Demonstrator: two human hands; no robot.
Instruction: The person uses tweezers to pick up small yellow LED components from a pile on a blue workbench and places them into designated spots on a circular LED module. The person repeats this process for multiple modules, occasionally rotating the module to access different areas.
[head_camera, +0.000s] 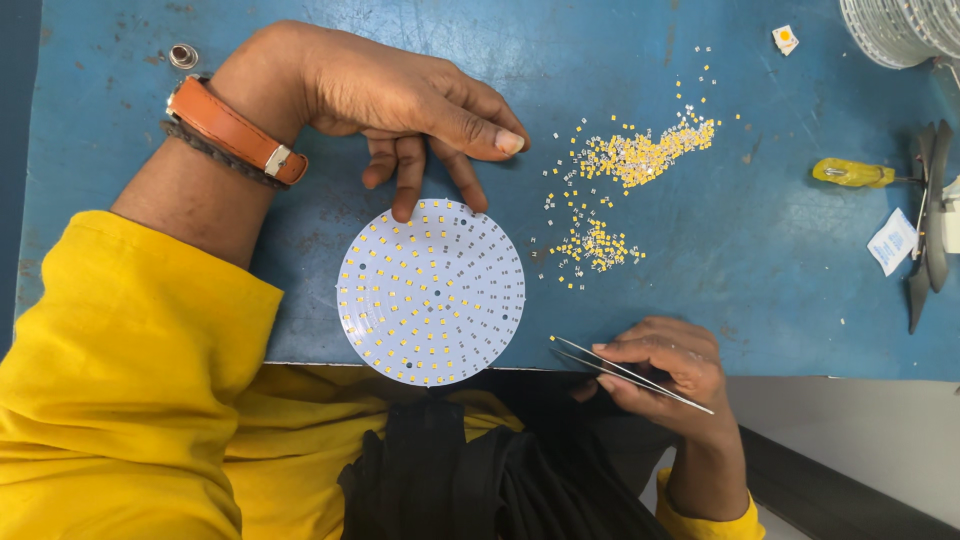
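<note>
With the left hand (400, 105) pinning the round white board (431, 291) by fingertips only, at the blue table's (200, 290) near edge, and the right hand (665, 370) pinching tweezers (628, 374) beside it, a nudge could likely dislodge seated yellow chips (620, 160).

Electronics assembly workshop: a scuffed blue workbench (760, 260) is seen, strewn with loose tiny yellow chips (640, 155), a round white LED board (431, 291), tweezers (630, 375), stacked boards (900, 30).
</note>
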